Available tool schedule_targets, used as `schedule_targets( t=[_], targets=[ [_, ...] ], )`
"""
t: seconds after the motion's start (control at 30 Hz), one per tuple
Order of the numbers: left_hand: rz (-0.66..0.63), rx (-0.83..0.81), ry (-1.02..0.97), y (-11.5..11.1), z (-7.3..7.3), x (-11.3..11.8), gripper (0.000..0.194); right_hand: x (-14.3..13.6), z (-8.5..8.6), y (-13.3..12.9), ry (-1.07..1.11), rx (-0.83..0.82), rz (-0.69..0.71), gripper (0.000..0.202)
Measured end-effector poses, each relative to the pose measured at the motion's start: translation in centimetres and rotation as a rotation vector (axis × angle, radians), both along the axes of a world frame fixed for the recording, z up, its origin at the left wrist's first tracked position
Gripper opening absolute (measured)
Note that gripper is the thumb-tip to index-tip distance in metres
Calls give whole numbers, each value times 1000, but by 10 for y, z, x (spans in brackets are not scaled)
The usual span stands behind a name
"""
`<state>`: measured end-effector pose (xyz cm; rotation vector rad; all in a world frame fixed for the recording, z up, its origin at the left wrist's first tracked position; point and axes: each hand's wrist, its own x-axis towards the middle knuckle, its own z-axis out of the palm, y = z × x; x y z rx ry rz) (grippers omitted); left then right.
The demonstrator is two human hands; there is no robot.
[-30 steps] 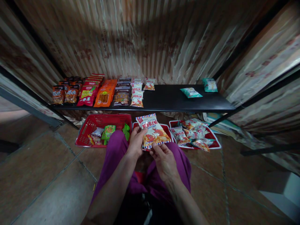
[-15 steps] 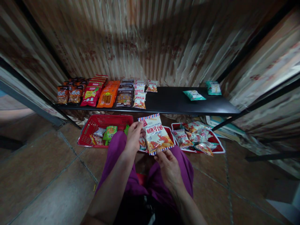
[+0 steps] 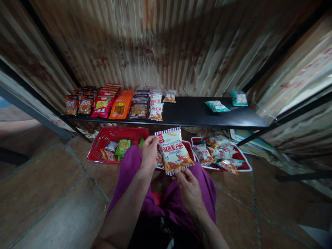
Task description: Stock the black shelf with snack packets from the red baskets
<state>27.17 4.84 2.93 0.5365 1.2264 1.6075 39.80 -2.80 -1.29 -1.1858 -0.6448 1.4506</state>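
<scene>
A white and orange snack bag [image 3: 175,150] with striped ends is held over my knees, its printed front facing up. My left hand [image 3: 149,151] pinches its upper left corner. At the bottom edge, my right hand [image 3: 187,181] grips it between thumb and fingers. Smaller bags of similar print [image 3: 156,111] stand in a column on the black shelf [image 3: 186,112], with one more [image 3: 169,95] beside them. Two teal and white bags [image 3: 217,106] lie farther right on the shelf.
Orange, red and dark packets [image 3: 121,104] line the shelf's left part. Below are a red basket [image 3: 100,138] with green packets and a white-rimmed basket [image 3: 249,168] holding several bags; another basket is partly hidden behind the held bag. Black posts [image 3: 255,136] frame the shelf.
The held bag has tilted slightly, its print showing more squarely, and sits a little lower and farther right. Both hands keep their hold. The whole view has shifted slightly.
</scene>
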Motion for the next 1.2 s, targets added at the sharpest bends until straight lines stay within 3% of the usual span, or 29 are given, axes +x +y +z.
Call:
schedule_targets(
  t=[0.37,0.5,0.7,0.9,1.07,1.2],
  targets=[
    [-45,9,-47,-5,5,-2,24,4,5,-3,-54,26,38,31],
    [-19,16,-23,-4,0,-8,24,13,4,1,-35,59,47,34],
    [-56,3,-13,-6,-7,-13,22,28,24,28,32,51,-66,31],
    [-152,9,-36,-12,-6,-4,24,28,45,62,-138,142,24,39],
    [-214,1,-91,-16,-5,-3,28,21,54,71,-216,188,-13,33],
    [-354,18,-171,-23,-3,-5,34,18,54,77,-241,221,-137,29]
  ],
)
